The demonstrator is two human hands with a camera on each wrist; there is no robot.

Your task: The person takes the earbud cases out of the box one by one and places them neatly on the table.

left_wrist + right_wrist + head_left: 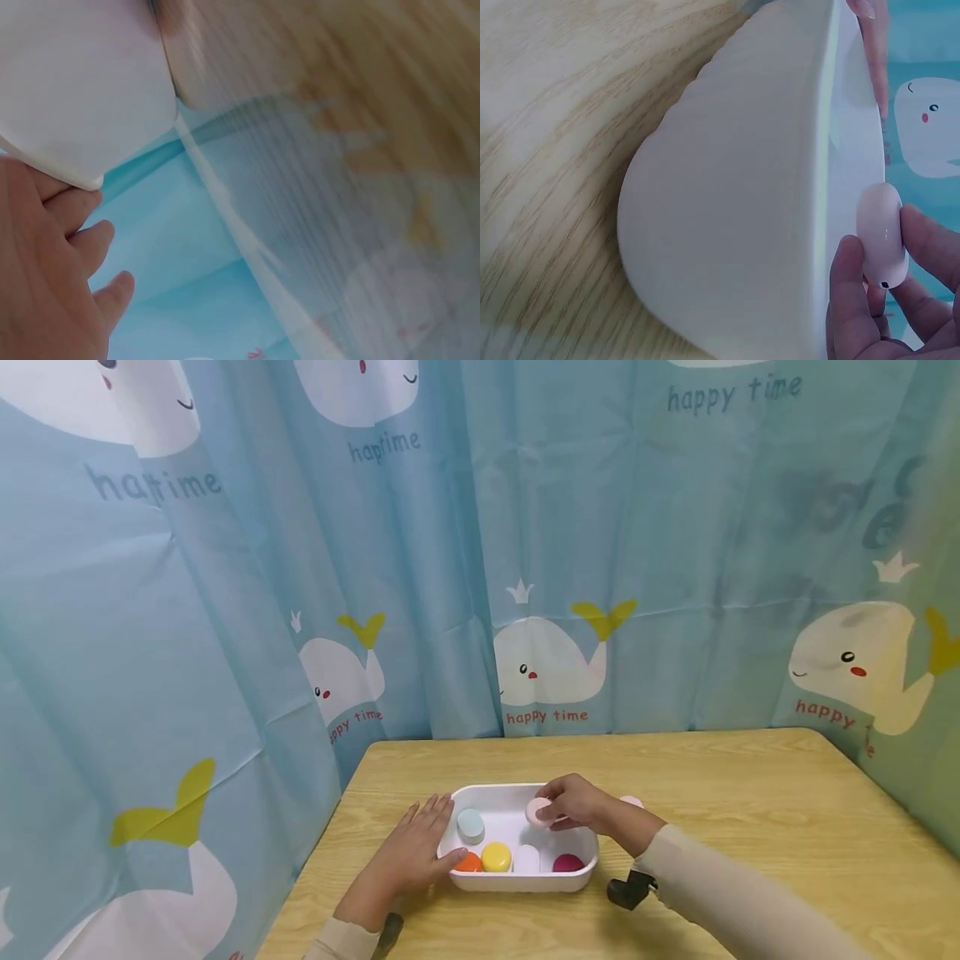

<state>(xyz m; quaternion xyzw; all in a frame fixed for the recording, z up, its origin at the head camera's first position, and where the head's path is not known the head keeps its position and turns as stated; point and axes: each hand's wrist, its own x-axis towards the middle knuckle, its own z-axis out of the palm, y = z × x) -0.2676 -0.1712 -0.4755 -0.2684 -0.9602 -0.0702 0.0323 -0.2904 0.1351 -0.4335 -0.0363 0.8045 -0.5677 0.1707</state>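
Observation:
My right hand (577, 802) pinches a pale pink rounded case (881, 234) between thumb and fingers, over the right back part of a white basin (517, 882). A small dark opening shows at one end of the case in the right wrist view. My left hand (415, 852) rests with straight fingers along the basin's left end, its thumb at the front rim. Inside the basin lie a light blue round piece (471, 825), a yellow one (497, 857), an orange one (469, 862), a white one (527, 859) and a magenta one (567, 862).
Another pale pink thing (632, 800) sits on the wooden table (735, 810), partly hidden behind my right forearm. A blue curtain (420, 568) printed with whales hangs behind and along the left of the table. Black camera mounts (630, 890) are on my wrists.

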